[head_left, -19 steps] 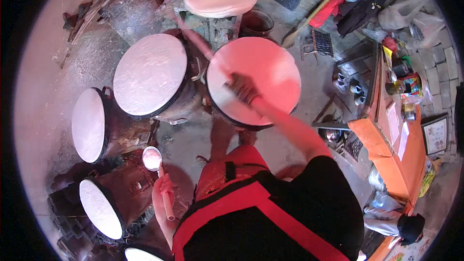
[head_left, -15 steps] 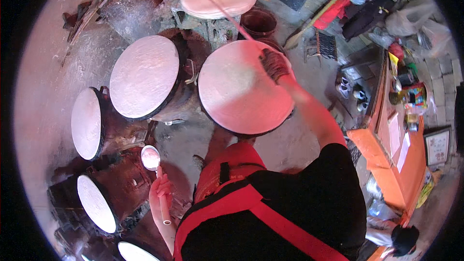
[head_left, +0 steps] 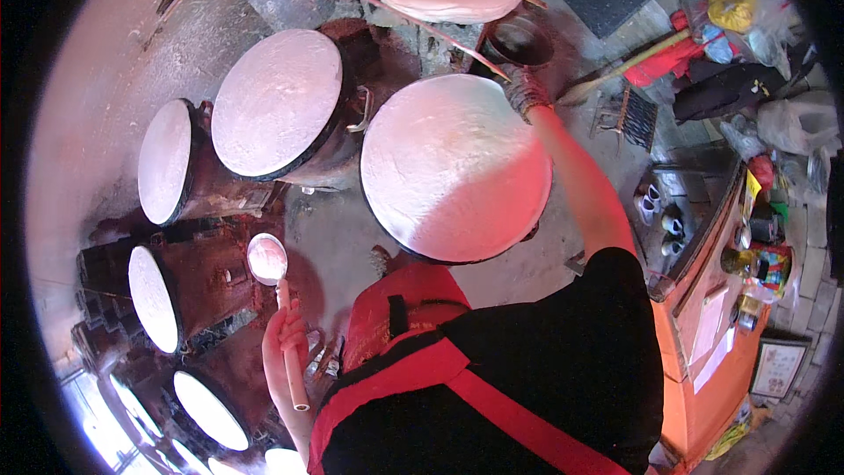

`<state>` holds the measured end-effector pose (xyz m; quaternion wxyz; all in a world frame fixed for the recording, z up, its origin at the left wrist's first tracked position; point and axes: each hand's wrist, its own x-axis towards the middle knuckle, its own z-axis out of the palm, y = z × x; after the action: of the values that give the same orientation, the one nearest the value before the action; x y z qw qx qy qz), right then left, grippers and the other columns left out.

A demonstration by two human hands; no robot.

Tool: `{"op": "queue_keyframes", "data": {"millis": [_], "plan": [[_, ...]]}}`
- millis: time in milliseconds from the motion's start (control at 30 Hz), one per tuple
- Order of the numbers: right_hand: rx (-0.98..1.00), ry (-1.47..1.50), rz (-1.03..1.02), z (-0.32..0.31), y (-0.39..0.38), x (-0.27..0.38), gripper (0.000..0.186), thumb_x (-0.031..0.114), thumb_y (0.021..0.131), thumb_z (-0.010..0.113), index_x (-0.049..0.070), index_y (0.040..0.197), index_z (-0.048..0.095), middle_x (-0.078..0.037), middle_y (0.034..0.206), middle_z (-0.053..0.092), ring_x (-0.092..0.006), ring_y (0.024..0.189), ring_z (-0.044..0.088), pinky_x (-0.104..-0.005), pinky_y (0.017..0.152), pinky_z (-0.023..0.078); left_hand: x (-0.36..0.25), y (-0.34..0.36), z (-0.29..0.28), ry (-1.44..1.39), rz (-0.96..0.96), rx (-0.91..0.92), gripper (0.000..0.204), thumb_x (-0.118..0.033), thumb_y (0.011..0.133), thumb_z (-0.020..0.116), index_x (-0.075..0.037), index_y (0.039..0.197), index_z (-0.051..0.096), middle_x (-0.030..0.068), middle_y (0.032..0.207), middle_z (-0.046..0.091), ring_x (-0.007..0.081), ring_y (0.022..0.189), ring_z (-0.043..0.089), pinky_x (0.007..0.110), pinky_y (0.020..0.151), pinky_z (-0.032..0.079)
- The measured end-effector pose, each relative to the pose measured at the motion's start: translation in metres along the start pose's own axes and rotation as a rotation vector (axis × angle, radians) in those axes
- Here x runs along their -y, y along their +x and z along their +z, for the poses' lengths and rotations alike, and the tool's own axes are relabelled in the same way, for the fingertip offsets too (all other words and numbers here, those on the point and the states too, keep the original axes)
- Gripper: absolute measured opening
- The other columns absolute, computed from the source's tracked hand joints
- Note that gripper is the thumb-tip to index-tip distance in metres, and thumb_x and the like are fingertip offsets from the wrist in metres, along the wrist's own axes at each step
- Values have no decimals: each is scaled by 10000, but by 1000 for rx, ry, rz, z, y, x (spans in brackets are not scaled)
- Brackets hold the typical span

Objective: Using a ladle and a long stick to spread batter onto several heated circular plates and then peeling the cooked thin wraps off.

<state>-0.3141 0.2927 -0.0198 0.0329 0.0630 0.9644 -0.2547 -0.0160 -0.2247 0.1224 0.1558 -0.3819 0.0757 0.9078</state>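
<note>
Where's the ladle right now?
Head view, left of centre: the ladle is in the left hand, to the left of the red strap.

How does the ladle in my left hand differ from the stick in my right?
The ladle has a round, pale bowl; the stick shows no bowl. The ladle points almost straight ahead, while the stick slants leftward. The ladle's handle looks thicker than the stick. Both are long and handheld.

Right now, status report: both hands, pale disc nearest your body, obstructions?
Left hand: gripping ladle. Right hand, gloved: gripping long stick. Pale disc: reddish lower right. In the way: that hand, overlapping disc's edge in view.
</note>
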Motion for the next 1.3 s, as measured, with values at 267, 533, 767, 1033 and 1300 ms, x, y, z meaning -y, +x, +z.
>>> {"op": "queue_keyframes", "data": {"millis": [267,533,767,1033,1300], "plan": [[60,-10,-39,-4,10,-12,383,384,711,678,49,895,648,-129,766,630,-250,702,589,-352,686,456,3,5,14,123,106,-44,255,-91,930,371,85,1107,427,44,726,421,80,528,378,197,402,340],[145,458,-46,-19,10,-9,328,294,692,735,34,880,666,-20,764,638,-114,698,545,-284,663,442,-3,8,12,-72,12,20,239,-79,921,396,85,1092,431,44,719,420,73,513,370,194,387,329],[110,237,-93,-41,5,19,367,340,707,720,39,911,674,-39,792,642,-132,729,547,-295,700,448,0,18,10,-73,-36,39,228,-83,918,412,74,1083,425,32,695,397,63,501,360,173,361,311],[108,286,-12,-158,21,95,356,302,778,659,31,1007,638,-21,834,624,-128,755,551,-277,713,452,2,34,21,70,20,-15,190,-58,902,423,51,1058,418,22,699,386,51,490,338,158,338,289],[-584,-658,-291,-298,85,200,387,389,780,609,126,1065,613,-140,947,641,-299,864,615,-381,779,463,-40,74,80,152,0,75,211,-52,899,425,53,1081,407,20,707,377,47,488,327,153,327,271]]}}
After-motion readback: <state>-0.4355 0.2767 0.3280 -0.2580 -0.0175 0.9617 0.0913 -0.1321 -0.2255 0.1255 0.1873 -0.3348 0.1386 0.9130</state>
